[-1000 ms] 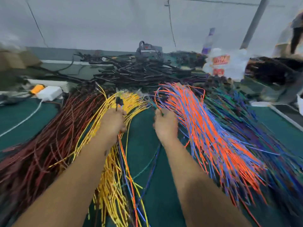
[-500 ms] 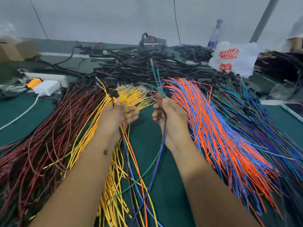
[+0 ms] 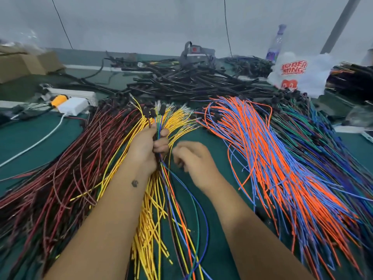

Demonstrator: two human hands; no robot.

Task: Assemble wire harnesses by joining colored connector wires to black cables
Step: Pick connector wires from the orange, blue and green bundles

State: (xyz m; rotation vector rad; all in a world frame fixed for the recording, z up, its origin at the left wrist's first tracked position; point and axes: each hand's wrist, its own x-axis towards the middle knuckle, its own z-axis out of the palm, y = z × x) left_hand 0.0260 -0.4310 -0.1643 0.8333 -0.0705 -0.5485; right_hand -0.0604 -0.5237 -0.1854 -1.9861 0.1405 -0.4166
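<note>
Dark red wires (image 3: 66,168) lie in a wide heap to the left of the grip, and they look untouched. Next to them, under and just left of the grip, is the yellow heap (image 3: 149,219). The left hand (image 3: 146,147) is clenched around a small bundle of wires (image 3: 159,126) of several colours, with their black plugs standing up just above the fingers and the long tails hanging down below the fist. The right hand (image 3: 193,160), just right of the grip, has loosely bent fingers and holds nothing that I can see, though it is a little blurred. Further right are the orange and blue wires (image 3: 272,158), then the green and dark blue heap (image 3: 323,138). Behind the grip is the pile of black cables (image 3: 191,81). I judge the work is at an early stage: one set is being collected, no joint to a black cable is visible, and the heaps remain large.
</note>
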